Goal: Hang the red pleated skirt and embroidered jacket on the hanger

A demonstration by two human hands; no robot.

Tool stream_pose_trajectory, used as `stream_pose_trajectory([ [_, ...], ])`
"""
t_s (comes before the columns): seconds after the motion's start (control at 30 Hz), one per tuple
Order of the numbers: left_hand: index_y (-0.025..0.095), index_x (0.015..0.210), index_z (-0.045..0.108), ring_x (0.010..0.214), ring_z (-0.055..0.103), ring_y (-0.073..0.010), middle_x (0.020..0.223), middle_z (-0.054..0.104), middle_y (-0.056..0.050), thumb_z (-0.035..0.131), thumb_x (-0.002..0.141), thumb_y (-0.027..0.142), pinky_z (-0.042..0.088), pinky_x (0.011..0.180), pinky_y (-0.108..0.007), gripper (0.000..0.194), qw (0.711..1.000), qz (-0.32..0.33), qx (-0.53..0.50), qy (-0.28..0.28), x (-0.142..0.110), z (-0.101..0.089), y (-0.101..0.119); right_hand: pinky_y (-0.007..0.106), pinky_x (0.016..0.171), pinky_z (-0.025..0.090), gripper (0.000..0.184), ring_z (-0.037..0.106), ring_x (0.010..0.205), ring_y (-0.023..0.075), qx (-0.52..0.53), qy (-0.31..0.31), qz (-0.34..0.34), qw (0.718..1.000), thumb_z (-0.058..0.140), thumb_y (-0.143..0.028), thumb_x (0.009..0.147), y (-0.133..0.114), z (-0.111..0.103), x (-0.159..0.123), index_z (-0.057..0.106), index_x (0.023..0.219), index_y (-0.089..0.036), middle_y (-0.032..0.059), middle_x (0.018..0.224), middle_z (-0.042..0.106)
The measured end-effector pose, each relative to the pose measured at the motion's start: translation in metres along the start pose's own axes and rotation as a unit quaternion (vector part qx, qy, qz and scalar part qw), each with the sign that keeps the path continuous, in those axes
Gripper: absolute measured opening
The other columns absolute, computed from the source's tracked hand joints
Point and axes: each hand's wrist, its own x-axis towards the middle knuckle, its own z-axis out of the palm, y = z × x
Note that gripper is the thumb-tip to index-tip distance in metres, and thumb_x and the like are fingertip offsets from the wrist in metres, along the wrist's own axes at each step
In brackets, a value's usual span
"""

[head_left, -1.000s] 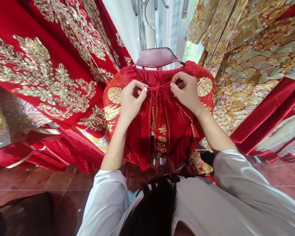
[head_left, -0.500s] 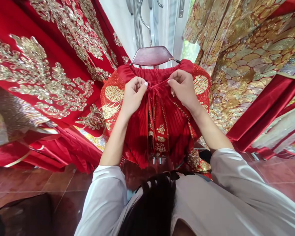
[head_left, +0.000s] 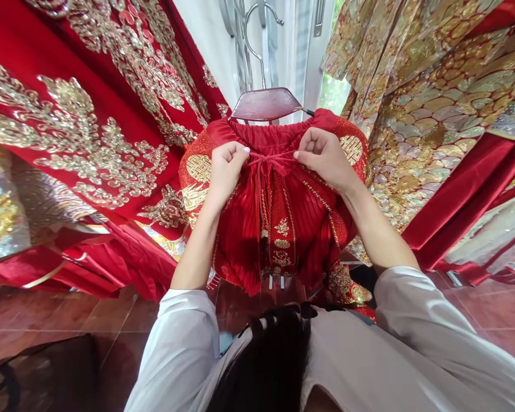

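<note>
A red pleated skirt (head_left: 278,229) with gold embroidery hangs from a dark red hanger (head_left: 266,104) straight ahead. A thin red drawstring (head_left: 271,157) runs across its waistband, knotted in the middle with loose ends hanging down. My left hand (head_left: 224,171) pinches the string's left side with closed fingers. My right hand (head_left: 324,155) pinches the right side, also closed. The string is stretched taut between the two hands.
A red robe with heavy gold embroidery (head_left: 90,126) hangs close on the left. Gold scale-patterned garments (head_left: 433,109) hang close on the right. A bright window (head_left: 283,46) lies behind the hanger. Reddish floor tiles (head_left: 68,332) show below.
Both hands have pulled a little further apart, drawing the string straighter and tighter. The view has shifted slightly downward.
</note>
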Motion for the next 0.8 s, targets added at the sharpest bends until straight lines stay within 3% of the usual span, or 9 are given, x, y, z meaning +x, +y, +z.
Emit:
stream_pose_trajectory([
  [0.23, 0.019, 0.062, 0.046, 0.042, 0.027, -0.0076, 0.051, 0.034, 0.004, 0.059, 0.082, 0.031, 0.022, 0.041, -0.024, 0.027, 0.999, -0.009, 0.038, 0.002, -0.002, -0.009, -0.003, 0.022, 0.053, 0.045, 0.035, 0.047, 0.058, 0.0088, -0.031, -0.004, -0.068, 0.997, 0.072, -0.04, 0.074, 0.005, -0.004, 0.003, 0.05, 0.097, -0.024, -0.0045, 0.066, 0.046],
  [0.33, 0.019, 0.061, 0.046, 0.044, 0.029, -0.0082, 0.051, 0.034, 0.004, 0.059, 0.083, 0.033, 0.023, 0.043, -0.024, 0.029, 0.997, 0.013, 0.08, -0.016, -0.005, -0.014, -0.003, 0.024, 0.054, 0.046, 0.03, 0.048, 0.056, 0.0101, -0.14, 0.009, -0.071, 0.988, 0.071, -0.037, 0.074, 0.002, -0.012, 0.002, 0.054, 0.094, -0.023, -0.0044, 0.06, 0.046],
  [0.43, 0.019, 0.065, 0.05, 0.05, 0.04, -0.0115, 0.053, 0.04, 0.002, 0.058, 0.083, 0.034, 0.032, 0.049, -0.025, 0.025, 0.986, 0.068, 0.153, -0.017, -0.006, -0.022, 0.005, 0.028, 0.063, 0.049, 0.017, 0.056, 0.067, 0.0144, -0.269, 0.042, -0.105, 0.956, 0.063, -0.035, 0.081, -0.009, -0.022, -0.006, 0.058, 0.09, -0.021, 0.001, 0.066, 0.054],
  [0.53, 0.023, 0.079, 0.058, 0.075, 0.054, -0.0198, 0.07, 0.056, -0.002, 0.061, 0.083, 0.038, 0.044, 0.072, -0.035, 0.017, 0.957, 0.155, 0.244, -0.001, 0.009, -0.038, 0.016, 0.038, 0.082, 0.05, 0.02, 0.06, 0.093, 0.0219, -0.375, 0.12, -0.155, 0.906, 0.053, -0.036, 0.087, -0.015, -0.033, -0.016, 0.061, 0.099, -0.022, 0.0082, 0.093, 0.062],
  [0.63, 0.026, 0.099, 0.06, 0.099, 0.05, -0.0242, 0.095, 0.063, -0.005, 0.061, 0.082, 0.049, 0.037, 0.094, -0.043, 0.029, 0.933, 0.201, 0.294, -0.044, 0.039, -0.056, 0.02, 0.049, 0.101, 0.039, 0.032, 0.048, 0.12, 0.0302, -0.464, 0.208, -0.159, 0.846, 0.053, -0.04, 0.086, -0.007, -0.047, -0.021, 0.058, 0.114, -0.024, 0.0111, 0.123, 0.056],
  [0.7, 0.024, 0.096, 0.06, 0.089, 0.048, -0.0223, 0.087, 0.061, -0.005, 0.056, 0.08, 0.064, 0.038, 0.09, -0.04, 0.043, 0.933, 0.161, 0.305, -0.104, 0.06, -0.065, 0.014, 0.052, 0.104, 0.035, 0.038, 0.043, 0.126, 0.032, -0.478, 0.224, -0.141, 0.838, 0.052, -0.043, 0.086, 0.003, -0.059, -0.022, 0.056, 0.118, -0.024, 0.0114, 0.129, 0.053],
  [0.8, 0.023, 0.059, 0.046, 0.061, 0.034, -0.0145, 0.056, 0.039, 0.001, 0.042, 0.073, 0.084, 0.034, 0.062, -0.031, 0.063, 0.937, 0.073, 0.294, -0.175, 0.075, -0.07, -0.001, 0.045, 0.098, 0.04, 0.03, 0.052, 0.115, 0.0283, -0.43, 0.189, -0.133, 0.873, 0.048, -0.045, 0.089, 0.015, -0.077, -0.02, 0.06, 0.106, -0.023, 0.0103, 0.113, 0.061],
])
